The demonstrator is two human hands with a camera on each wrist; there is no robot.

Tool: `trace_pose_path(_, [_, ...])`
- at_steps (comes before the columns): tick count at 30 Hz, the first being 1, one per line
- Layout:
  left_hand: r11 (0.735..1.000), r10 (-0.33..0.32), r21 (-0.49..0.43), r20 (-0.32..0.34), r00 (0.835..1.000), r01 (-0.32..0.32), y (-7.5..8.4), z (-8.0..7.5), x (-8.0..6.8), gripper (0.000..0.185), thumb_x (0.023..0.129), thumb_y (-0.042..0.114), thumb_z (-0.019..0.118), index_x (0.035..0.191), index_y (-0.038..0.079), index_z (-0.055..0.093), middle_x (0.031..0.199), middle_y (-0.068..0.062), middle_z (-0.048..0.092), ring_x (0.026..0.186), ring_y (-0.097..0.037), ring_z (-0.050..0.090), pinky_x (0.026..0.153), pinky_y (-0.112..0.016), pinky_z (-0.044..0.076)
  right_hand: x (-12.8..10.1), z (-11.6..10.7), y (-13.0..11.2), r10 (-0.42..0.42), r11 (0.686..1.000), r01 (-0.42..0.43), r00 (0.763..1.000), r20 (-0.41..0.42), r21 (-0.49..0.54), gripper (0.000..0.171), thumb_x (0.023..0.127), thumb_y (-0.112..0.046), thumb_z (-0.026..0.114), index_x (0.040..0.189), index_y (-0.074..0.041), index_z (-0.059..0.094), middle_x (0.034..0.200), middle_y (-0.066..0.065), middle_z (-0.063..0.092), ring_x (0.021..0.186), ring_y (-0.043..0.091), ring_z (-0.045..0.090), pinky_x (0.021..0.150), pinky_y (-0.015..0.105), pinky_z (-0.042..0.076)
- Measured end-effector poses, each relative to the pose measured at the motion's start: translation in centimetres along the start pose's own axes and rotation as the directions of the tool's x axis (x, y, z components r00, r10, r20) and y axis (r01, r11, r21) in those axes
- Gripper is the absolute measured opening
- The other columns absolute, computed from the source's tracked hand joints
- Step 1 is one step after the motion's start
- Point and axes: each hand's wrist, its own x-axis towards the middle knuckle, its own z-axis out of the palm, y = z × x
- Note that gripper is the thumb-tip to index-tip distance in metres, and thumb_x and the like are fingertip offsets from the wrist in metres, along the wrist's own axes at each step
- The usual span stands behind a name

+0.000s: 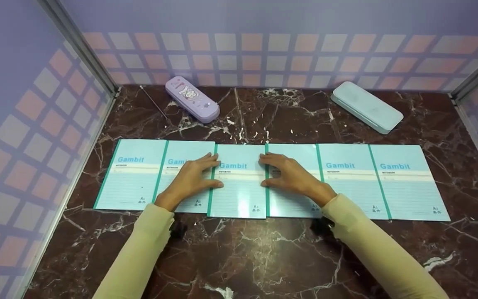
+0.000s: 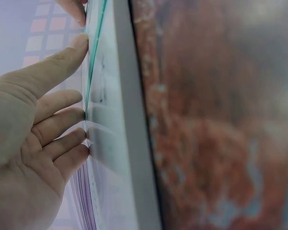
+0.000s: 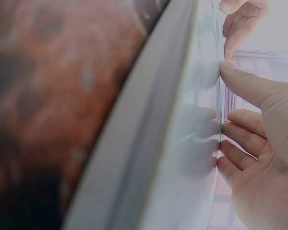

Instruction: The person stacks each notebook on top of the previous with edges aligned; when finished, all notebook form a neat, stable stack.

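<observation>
Several light-blue Gambit notebooks with green spines lie side by side in a row in the head view. My left hand (image 1: 193, 176) spans the second notebook (image 1: 189, 147), its fingertips and thumb touching near the green spine of the third notebook (image 1: 239, 195). My right hand (image 1: 291, 174) lies over the fourth notebook (image 1: 291, 207), fingertips at the third one's right edge. In the left wrist view, the left fingertips (image 2: 85, 136) touch the cover beside a green spine. The right fingertips (image 3: 222, 143) likewise rest on a glossy cover in the right wrist view. Neither hand grips anything.
Behind the row lie a purple pencil case (image 1: 193, 99), a thin dark stick (image 1: 153, 101) and a pale-green case (image 1: 366, 107). Small white scraps are scattered between them on the dark marbled table (image 1: 239, 257). Tiled partition walls (image 1: 27, 137) enclose the back and sides.
</observation>
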Motion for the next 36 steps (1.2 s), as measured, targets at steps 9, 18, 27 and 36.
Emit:
trace_pose_path(9, [0.999,0.031,0.026,-0.006,0.999,-0.031,-0.1,-0.1,-0.4,0.068,0.081,0.028,0.094,0.138,0.000,0.069,0.156,-0.015,0.052,0.150,-0.034,0.042,0.122,-0.065,0.030,-0.4,0.1,-0.5,-0.028,1.000,0.028,0.999,-0.019,0.002,0.070,0.088,-0.023,0.090,0.145,0.005,0.061,0.155,0.020,0.053,0.150,0.040,0.041,0.125,0.053,0.032])
trace_pose_path(18, [0.999,0.032,0.034,0.003,0.999,-0.032,0.1,-0.1,-1.0,0.070,0.080,0.030,0.095,0.138,0.000,0.069,0.156,-0.015,0.052,0.150,-0.035,0.043,0.123,-0.063,0.029,-0.8,0.3,-0.7,-0.010,1.000,0.010,1.000,-0.004,-0.012,0.071,0.089,-0.025,0.089,0.147,0.004,0.059,0.156,0.021,0.052,0.149,0.040,0.042,0.125,0.052,0.032])
trace_pose_path(27, [0.997,0.063,0.048,0.013,0.998,-0.064,0.3,0.0,-1.6,0.070,0.081,0.030,0.094,0.138,-0.001,0.069,0.156,-0.016,0.052,0.150,-0.036,0.043,0.121,-0.057,0.036,-1.3,0.5,-0.9,-0.021,1.000,0.021,1.000,-0.009,-0.011,0.073,0.089,-0.024,0.089,0.149,0.004,0.057,0.156,0.022,0.052,0.150,0.040,0.042,0.124,0.054,0.032])
trace_pose_path(36, [0.995,0.080,0.054,0.012,0.997,-0.081,0.3,0.1,-1.8,0.070,0.080,0.030,0.094,0.137,-0.002,0.069,0.155,-0.018,0.052,0.149,-0.037,0.043,0.120,-0.055,0.038,-1.5,0.8,-1.0,-0.008,1.000,0.008,1.000,-0.009,-0.024,0.072,0.090,-0.025,0.088,0.148,0.003,0.058,0.155,0.020,0.053,0.149,0.039,0.043,0.124,0.053,0.032])
